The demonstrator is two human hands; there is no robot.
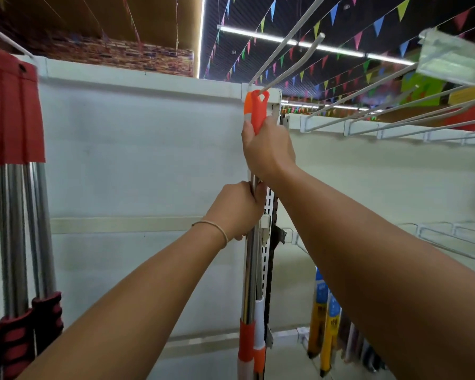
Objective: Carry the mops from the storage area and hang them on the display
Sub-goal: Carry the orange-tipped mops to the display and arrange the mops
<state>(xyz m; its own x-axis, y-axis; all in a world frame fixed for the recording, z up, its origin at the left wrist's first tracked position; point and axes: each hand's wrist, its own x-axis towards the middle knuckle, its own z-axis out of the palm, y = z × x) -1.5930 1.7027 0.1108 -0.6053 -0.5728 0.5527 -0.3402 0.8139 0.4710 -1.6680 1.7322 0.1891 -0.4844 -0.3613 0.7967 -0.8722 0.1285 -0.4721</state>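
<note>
From the head camera, both arms reach up toward a white display wall. The right hand is wrapped around the top of a mop handle, its fingers curled round the orange cap just below the hanging hole, and the thumb lies along the cap's left side. That hole sits at the base of a white wire hook that juts out from the top rail of the wall toward the camera; the hook's rod appears to pass through the hole, though the blur leaves this unsure. Lower down, the left hand grips the shiny metal shaft of the same handle, fingers closed round it, with a thin cord bracelet on the wrist. The shaft hangs upright in front of a slotted metal upright, and further down it carries orange and white sleeves; there seem to be two handles held side by side there. At the far left hang other mops with red caps, chrome shafts and dark red ribbed grips. To the right, more white hooks stick out from the rail, and yellow-and-blue packaged items hang lower down. Coloured pennants cross the dark ceiling.
</note>
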